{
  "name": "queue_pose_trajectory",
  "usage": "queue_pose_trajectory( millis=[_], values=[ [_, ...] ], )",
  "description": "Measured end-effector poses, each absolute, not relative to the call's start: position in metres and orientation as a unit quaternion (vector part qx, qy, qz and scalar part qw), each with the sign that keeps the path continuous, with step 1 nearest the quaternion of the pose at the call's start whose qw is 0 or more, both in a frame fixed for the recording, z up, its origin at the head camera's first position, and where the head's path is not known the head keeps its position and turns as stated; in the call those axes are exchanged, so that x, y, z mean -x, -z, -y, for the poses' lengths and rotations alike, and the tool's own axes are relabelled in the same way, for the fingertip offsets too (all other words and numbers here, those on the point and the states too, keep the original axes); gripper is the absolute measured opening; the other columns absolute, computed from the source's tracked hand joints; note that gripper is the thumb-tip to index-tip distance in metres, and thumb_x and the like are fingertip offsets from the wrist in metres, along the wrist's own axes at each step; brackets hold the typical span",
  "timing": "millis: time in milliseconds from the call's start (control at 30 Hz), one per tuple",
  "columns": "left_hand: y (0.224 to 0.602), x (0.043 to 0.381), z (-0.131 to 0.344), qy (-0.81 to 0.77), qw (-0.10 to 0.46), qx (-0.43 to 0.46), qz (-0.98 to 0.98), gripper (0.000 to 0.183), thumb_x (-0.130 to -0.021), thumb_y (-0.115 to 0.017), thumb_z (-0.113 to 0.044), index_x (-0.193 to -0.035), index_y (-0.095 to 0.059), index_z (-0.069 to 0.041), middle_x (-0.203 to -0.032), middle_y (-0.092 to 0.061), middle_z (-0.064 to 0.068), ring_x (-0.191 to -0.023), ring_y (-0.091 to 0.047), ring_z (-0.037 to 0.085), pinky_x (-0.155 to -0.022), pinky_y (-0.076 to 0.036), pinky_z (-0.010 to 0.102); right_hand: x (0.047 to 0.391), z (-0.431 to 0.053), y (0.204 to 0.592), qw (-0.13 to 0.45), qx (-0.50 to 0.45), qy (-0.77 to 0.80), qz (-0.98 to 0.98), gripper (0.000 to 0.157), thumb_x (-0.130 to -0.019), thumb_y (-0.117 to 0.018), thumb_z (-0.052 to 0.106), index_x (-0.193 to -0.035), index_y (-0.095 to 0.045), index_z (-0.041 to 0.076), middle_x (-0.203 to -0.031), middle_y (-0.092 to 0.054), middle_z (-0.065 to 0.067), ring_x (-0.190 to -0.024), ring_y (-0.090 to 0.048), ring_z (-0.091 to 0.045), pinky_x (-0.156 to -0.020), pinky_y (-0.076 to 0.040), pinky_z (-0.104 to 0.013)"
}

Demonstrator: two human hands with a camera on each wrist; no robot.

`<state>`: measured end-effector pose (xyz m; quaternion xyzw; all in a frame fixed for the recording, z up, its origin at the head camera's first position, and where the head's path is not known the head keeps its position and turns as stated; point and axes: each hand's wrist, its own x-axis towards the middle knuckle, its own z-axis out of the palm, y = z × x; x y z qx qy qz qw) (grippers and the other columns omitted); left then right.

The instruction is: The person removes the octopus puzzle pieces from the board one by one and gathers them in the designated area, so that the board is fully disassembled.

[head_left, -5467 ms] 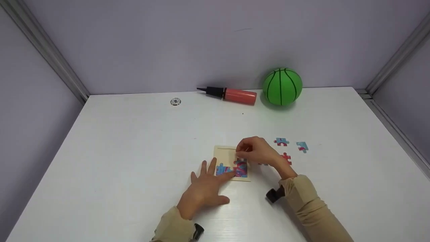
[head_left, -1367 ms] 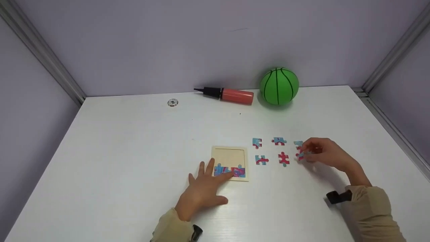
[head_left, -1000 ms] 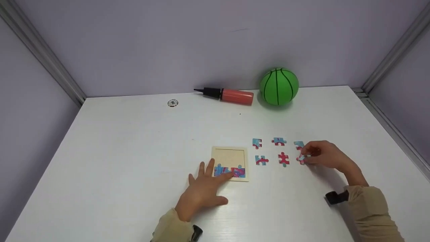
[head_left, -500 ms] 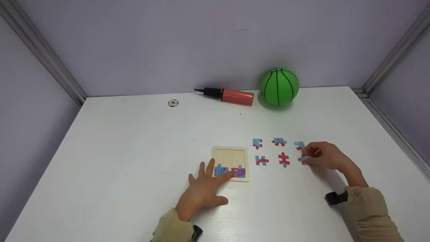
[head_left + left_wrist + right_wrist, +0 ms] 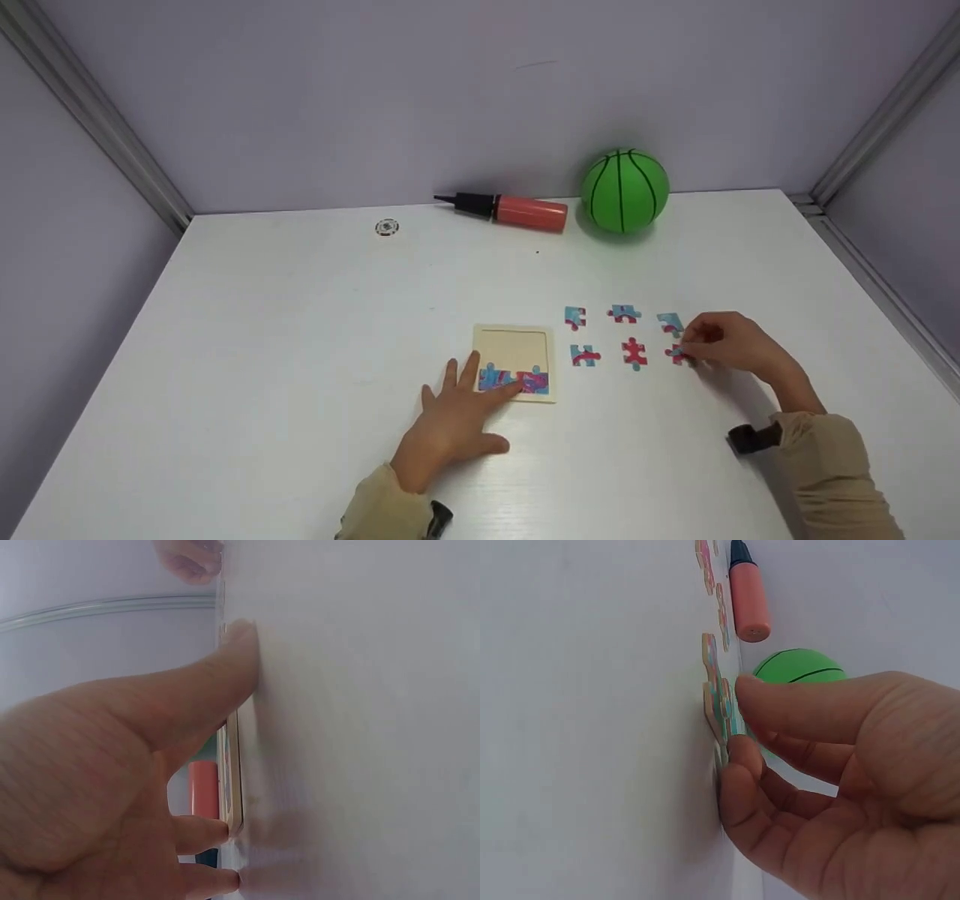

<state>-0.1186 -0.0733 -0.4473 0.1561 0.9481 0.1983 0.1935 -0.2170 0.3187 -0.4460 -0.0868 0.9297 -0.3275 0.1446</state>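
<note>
In the head view my left hand (image 5: 454, 420) lies spread, its fingertips on the wooden puzzle tray (image 5: 513, 331). Joined puzzle pieces (image 5: 536, 381) fill the tray's near strip, partly under my index finger; bare wood shows above. To the right, my right hand (image 5: 739, 346) bends its fingers at a red and blue puzzle piece (image 5: 675, 355) lying on the table, partly hidden by the fingertips. In the right wrist view the thumb (image 5: 754, 694) stands apart from the fingertips, which touch down by the piece (image 5: 714, 712).
Other loose pieces lie in two rows, among them a red piece (image 5: 634, 352), a blue corner piece (image 5: 670, 323) and a blue-red piece (image 5: 583, 355). Along the back stand a green ball (image 5: 625, 191) and a red hand pump (image 5: 531, 214). A round chip (image 5: 387, 227) lies left.
My right hand has left the tray's right side for the far end of the loose pieces. The piece there has turned and lies flat; fewer pieces sit in the tray. My left hand stays.
</note>
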Motion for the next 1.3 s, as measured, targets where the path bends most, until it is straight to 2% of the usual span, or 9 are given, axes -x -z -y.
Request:
queue_pose_trajectory(
  millis=[233,467,600,1000,1300],
  values=[
    [0.447,0.118,0.072,-0.209,0.19,-0.153,-0.947,0.076,-0.08,-0.075,-0.04,-0.147,-0.039,-0.037,-0.158,-0.006,0.02,-0.141,-0.004,0.05,-0.099,-0.016,0.075,0.215,-0.304,0.435,0.121,0.09,0.332,-0.931,0.022,-0.092,-0.065,0.025,-0.097,-0.064,0.004,-0.091,-0.059,-0.007,-0.081,-0.054,-0.023,-0.065,-0.046,-0.032],
    [0.448,0.108,0.071,-0.222,0.178,-0.145,-0.948,0.072,-0.083,-0.072,-0.034,-0.147,-0.04,-0.026,-0.156,-0.011,0.026,-0.14,-0.007,0.052,-0.099,-0.018,0.074,0.218,-0.258,0.424,0.138,0.141,0.353,-0.915,0.018,-0.092,-0.064,0.024,-0.096,-0.064,0.006,-0.092,-0.06,-0.008,-0.077,-0.057,-0.022,-0.063,-0.048,-0.032],
    [0.448,0.106,0.069,-0.224,0.185,-0.128,-0.948,0.071,-0.084,-0.071,-0.032,-0.147,-0.041,-0.023,-0.156,-0.01,0.025,-0.141,-0.006,0.05,-0.101,-0.017,0.073,0.222,-0.228,0.423,0.152,0.154,0.358,-0.908,0.016,-0.091,-0.065,0.024,-0.095,-0.065,0.008,-0.091,-0.06,-0.006,-0.076,-0.057,-0.023,-0.063,-0.048,-0.032],
    [0.451,0.108,0.069,-0.211,0.189,-0.119,-0.952,0.069,-0.084,-0.071,-0.036,-0.146,-0.043,-0.027,-0.156,-0.013,0.023,-0.141,-0.009,0.048,-0.102,-0.021,0.07,0.223,-0.138,0.429,0.189,0.227,0.381,-0.876,0.01,-0.091,-0.066,0.019,-0.092,-0.067,0.01,-0.085,-0.06,-0.002,-0.073,-0.053,-0.016,-0.063,-0.046,-0.03],
    [0.448,0.109,0.069,-0.203,0.185,-0.124,-0.953,0.067,-0.083,-0.073,-0.037,-0.144,-0.045,-0.028,-0.156,-0.015,0.022,-0.141,-0.012,0.048,-0.099,-0.023,0.072,0.223,-0.106,0.439,0.214,0.259,0.385,-0.86,0.012,-0.092,-0.064,0.018,-0.094,-0.07,0.008,-0.083,-0.063,-0.001,-0.073,-0.055,-0.015,-0.064,-0.047,-0.028]
  ],
)
